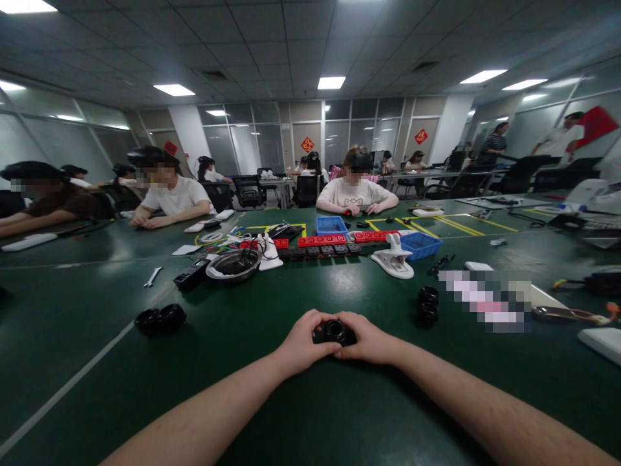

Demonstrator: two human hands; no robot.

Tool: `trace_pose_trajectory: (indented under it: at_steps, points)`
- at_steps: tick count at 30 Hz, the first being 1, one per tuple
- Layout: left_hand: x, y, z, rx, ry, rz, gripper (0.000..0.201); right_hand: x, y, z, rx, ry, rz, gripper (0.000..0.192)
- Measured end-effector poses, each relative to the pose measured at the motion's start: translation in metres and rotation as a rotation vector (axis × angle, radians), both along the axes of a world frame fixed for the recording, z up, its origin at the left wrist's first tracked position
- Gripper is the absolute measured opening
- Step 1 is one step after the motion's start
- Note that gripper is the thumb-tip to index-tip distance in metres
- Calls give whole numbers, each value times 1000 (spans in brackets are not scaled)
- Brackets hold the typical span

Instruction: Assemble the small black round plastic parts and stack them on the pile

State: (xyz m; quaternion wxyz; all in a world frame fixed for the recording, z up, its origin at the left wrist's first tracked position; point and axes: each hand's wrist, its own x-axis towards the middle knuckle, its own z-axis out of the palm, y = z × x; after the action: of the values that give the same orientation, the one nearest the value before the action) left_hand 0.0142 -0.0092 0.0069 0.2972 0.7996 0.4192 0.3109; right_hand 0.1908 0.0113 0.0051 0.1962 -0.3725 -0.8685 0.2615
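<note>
Between both hands, at the near middle of the green table (262,414), is a black round part with a hole in its top (335,331). My left hand (306,340) curls round its left side, thumb in front and fingers behind. From the right, my right hand (367,340) closes on the same part, and the fingertips of the two hands almost meet. The part's underside is hidden. A pair of similar black round parts (160,320) lies to the left, and another black pair (427,305) stands to the right.
Farther back are a metal bowl with cables (233,265), a white clip stand (394,257), a blue bin (421,246), a smaller blue bin (331,226) and red socket strips (321,240). A wrench (153,277) lies at left. Co-workers sit across the table.
</note>
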Motion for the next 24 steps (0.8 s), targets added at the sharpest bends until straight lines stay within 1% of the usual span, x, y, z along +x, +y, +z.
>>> trace_pose_trajectory:
  at_steps: [3, 5, 11, 19, 24]
  points:
    - [-1, -1, 3, -11, 10, -53, 38, 10, 7, 7, -143, 6, 137, 39]
    - [-1, -1, 3, -18, 12, -60, 37, 13, 10, 9, -183, 1, 180, 38]
    - [0, 1, 0, -40, 25, -49, 38, 12, 12, 6, -191, -5, 182, 34]
    - [0, 1, 1, -50, 23, -48, 39, 13, 13, 4, -171, 5, 180, 35]
    - [1, 0, 2, -56, 14, -39, 39, 12, 12, 2, -161, -4, 146, 36]
